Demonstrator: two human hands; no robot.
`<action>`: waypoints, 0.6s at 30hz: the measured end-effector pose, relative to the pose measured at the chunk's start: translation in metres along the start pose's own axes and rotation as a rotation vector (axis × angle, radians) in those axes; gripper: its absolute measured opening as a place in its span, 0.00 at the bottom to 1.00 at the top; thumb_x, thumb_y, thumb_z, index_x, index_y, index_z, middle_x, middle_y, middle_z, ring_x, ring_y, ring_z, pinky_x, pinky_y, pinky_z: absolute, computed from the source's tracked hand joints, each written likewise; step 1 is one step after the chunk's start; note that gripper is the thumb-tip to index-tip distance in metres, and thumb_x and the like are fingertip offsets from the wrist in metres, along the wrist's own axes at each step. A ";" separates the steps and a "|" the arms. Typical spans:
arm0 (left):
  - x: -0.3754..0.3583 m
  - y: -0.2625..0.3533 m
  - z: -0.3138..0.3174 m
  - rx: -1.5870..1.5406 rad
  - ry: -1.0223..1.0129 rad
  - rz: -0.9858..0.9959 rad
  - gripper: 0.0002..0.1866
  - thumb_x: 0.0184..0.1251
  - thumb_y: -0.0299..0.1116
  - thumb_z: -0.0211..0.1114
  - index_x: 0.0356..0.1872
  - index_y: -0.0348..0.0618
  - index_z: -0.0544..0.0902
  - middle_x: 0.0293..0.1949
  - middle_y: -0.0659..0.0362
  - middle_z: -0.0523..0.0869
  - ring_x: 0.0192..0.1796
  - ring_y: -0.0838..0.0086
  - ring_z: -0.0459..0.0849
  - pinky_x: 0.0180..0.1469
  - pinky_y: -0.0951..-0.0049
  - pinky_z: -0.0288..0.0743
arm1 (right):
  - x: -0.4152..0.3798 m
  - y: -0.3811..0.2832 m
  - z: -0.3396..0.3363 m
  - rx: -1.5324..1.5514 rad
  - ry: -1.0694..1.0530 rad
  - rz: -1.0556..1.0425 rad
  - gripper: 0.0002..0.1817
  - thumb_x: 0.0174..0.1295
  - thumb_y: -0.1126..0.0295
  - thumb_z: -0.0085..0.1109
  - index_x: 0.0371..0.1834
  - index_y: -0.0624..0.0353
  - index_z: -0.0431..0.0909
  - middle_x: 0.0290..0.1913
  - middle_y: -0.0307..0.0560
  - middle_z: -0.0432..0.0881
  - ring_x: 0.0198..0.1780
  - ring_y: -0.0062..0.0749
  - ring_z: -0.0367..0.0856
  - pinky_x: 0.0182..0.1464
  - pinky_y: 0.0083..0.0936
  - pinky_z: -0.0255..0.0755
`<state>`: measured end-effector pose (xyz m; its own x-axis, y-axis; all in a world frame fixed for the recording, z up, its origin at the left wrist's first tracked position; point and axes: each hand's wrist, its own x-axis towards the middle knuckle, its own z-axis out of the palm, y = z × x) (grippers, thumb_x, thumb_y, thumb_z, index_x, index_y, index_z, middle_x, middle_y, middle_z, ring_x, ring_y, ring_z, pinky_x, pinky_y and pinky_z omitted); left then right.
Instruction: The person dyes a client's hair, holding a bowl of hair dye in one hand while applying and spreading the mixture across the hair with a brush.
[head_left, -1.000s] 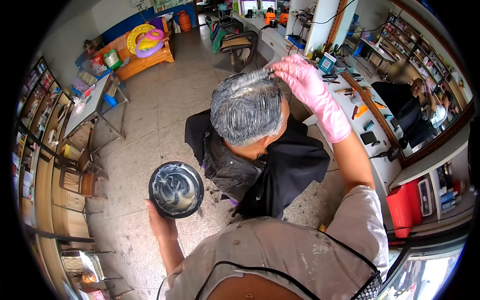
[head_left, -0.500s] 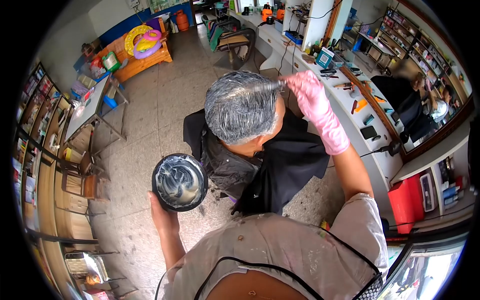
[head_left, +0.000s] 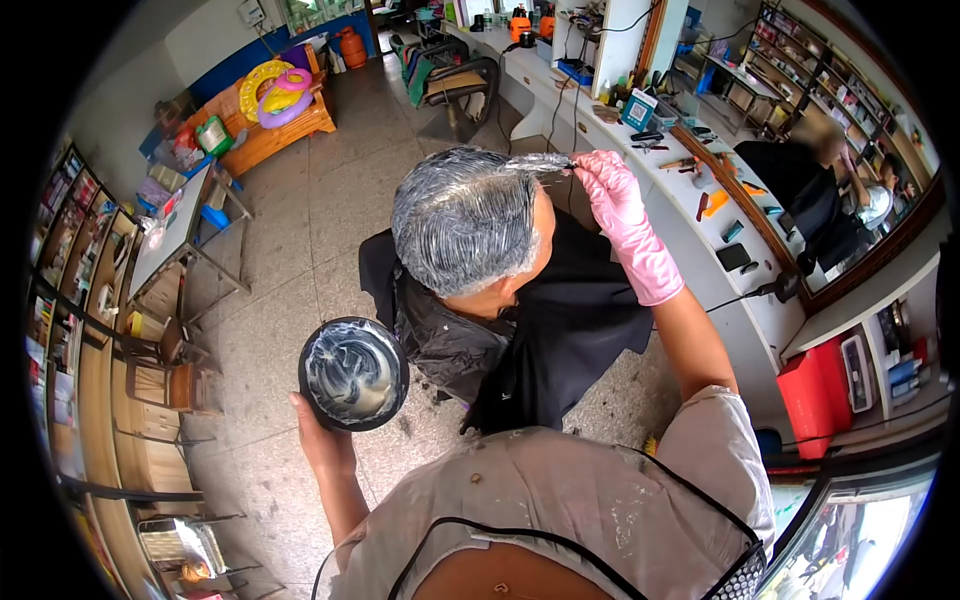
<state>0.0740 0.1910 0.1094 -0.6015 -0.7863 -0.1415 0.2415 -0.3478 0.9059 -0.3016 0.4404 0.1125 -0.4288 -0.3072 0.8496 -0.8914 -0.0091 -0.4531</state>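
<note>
My left hand [head_left: 325, 442] holds a black bowl [head_left: 403, 378] from below and the side, tilted so that the pale cream [head_left: 350, 372] smeared inside shows. My right hand [head_left: 612, 195], in a pink glove, is closed around a hair dye brush [head_left: 540, 162]; its handle is mostly hidden in the fingers. Cream-coated bristles reach the front hairline of a seated person, whose grey hair [head_left: 455, 230] is combed back in streaks of white cream. A black cape [head_left: 590, 290] covers that person's shoulders and lap.
To the right runs a white counter [head_left: 725, 285] with combs, clippers and a dark phone-like item, below a large mirror [head_left: 850, 180]. A salon chair [head_left: 460, 90] stands ahead. Shelves and a small table [head_left: 170, 235] line the left; a wooden bench [head_left: 270, 145] holds swim rings.
The brush has passed from the top of the head forward to the front hairline. My right hand has moved slightly right and down with it. The bowl stays in my left hand.
</note>
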 end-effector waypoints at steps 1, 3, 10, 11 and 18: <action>0.000 0.000 0.001 0.001 -0.002 -0.001 0.30 0.68 0.55 0.42 0.58 0.39 0.66 0.57 0.55 0.71 0.58 0.69 0.70 0.60 0.67 0.63 | -0.002 0.005 0.006 0.051 0.015 0.021 0.06 0.55 0.82 0.53 0.34 0.65 0.70 0.37 0.47 0.78 0.44 0.35 0.77 0.48 0.26 0.72; 0.002 -0.002 0.001 -0.006 -0.010 0.012 0.33 0.67 0.54 0.45 0.59 0.33 0.63 0.58 0.51 0.68 0.59 0.66 0.68 0.60 0.65 0.62 | -0.010 0.004 0.018 1.219 0.222 0.638 0.05 0.54 0.82 0.54 0.32 0.64 0.69 0.36 0.47 0.78 0.43 0.35 0.77 0.47 0.25 0.72; 0.005 -0.001 0.004 0.022 -0.053 -0.002 0.32 0.67 0.54 0.45 0.59 0.34 0.62 0.58 0.52 0.69 0.58 0.66 0.69 0.60 0.65 0.63 | -0.021 -0.049 0.015 -0.039 -0.035 -0.127 0.16 0.45 0.84 0.56 0.39 0.59 0.76 0.32 0.44 0.80 0.32 0.37 0.77 0.35 0.27 0.71; 0.005 -0.001 0.006 0.028 -0.047 -0.010 0.32 0.67 0.54 0.45 0.59 0.34 0.63 0.57 0.52 0.69 0.58 0.66 0.70 0.59 0.65 0.64 | -0.022 -0.050 0.011 -0.185 -0.075 -0.241 0.15 0.46 0.84 0.56 0.39 0.59 0.76 0.32 0.44 0.80 0.32 0.37 0.77 0.35 0.27 0.71; 0.011 0.000 0.008 0.068 -0.062 -0.044 0.31 0.68 0.55 0.41 0.59 0.39 0.65 0.57 0.55 0.71 0.58 0.67 0.70 0.60 0.65 0.63 | -0.023 -0.081 -0.007 -0.295 0.111 0.172 0.09 0.57 0.80 0.52 0.42 0.63 0.71 0.28 0.47 0.75 0.30 0.36 0.77 0.30 0.24 0.71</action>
<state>0.0611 0.1872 0.1109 -0.6569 -0.7370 -0.1589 0.1628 -0.3444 0.9246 -0.2208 0.4545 0.1310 -0.5752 -0.1749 0.7991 -0.8019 0.3134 -0.5086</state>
